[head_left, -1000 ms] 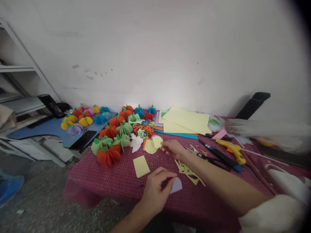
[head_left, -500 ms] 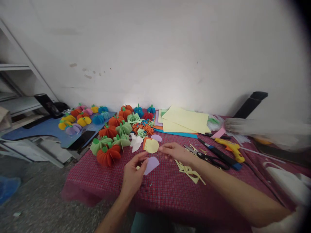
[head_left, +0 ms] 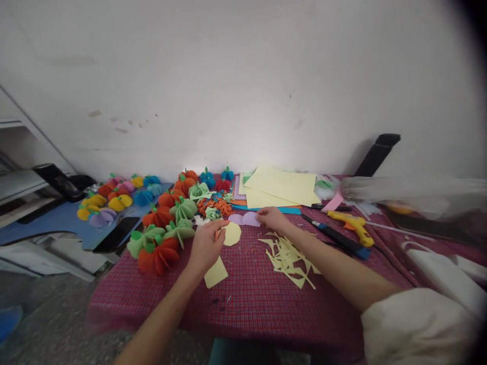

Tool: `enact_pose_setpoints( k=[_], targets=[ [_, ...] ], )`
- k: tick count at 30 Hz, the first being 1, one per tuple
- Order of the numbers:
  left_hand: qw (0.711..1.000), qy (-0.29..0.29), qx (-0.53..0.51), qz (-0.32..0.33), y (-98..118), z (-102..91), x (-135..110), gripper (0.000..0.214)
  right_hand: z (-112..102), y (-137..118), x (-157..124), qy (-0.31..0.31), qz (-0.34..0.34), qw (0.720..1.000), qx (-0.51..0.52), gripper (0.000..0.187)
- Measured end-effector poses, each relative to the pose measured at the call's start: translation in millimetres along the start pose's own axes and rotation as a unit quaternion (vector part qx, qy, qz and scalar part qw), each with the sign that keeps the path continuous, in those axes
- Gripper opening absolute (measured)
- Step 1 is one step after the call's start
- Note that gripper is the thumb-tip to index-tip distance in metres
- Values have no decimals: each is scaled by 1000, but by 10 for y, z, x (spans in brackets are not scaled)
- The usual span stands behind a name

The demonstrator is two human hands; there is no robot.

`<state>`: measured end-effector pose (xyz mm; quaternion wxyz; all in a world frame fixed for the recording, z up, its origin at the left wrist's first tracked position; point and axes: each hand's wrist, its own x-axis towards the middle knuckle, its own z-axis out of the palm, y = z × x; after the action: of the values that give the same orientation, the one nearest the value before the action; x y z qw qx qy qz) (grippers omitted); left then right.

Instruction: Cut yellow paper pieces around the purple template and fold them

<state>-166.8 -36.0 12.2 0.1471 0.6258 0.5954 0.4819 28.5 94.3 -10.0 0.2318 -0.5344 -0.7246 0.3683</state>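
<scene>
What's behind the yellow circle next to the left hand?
Behind the yellow circle is purple paper with two rounded humps, the right hand at its right end. Farther back and rightward are yellow sheets. Whatever is directly under the circle is covered.

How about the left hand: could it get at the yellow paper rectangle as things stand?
Probably yes: the yellow paper rectangle lies right by the left hand, and nothing appears to cover its visible part. That hand is at the yellow paper disc, though, so may first need to leave it.
</scene>
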Motion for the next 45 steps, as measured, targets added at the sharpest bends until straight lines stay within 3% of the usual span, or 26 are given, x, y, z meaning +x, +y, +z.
enact_pose_setpoints(
  k=[3,6,10,14,19,26,31,39,42,45],
  targets=[
    [985,-98,121,72,-55,137,142,25,-111,-22,139,16,-19,996,-81,16],
    [949,-175,241,103,-139,281,181,27,-294,-131,235,38,-38,987,-153,27],
    [914,-219,323,110,-252,368,160,29,-391,-307,354,-26,-68,974,-216,26],
    [912,-224,324,114,-315,372,145,30,-128,-473,440,-108,-95,950,-276,26],
    [920,-228,303,102,-351,374,148,31,239,-691,501,-155,-109,914,-360,28],
    [917,-223,312,115,-324,377,158,29,338,-845,564,-223,-98,883,-401,21],
    [918,-212,313,119,-305,376,142,28,293,-765,600,-238,-83,900,-355,23],
    [913,-206,328,125,-335,403,131,26,-183,-528,765,-132,-83,968,-198,21],
    [911,-206,334,126,-322,399,127,26,-320,-454,782,-109,-70,977,-169,28],
    [909,-211,336,125,-318,398,124,26,-380,-362,710,-134,-50,974,-173,29]
  ],
)
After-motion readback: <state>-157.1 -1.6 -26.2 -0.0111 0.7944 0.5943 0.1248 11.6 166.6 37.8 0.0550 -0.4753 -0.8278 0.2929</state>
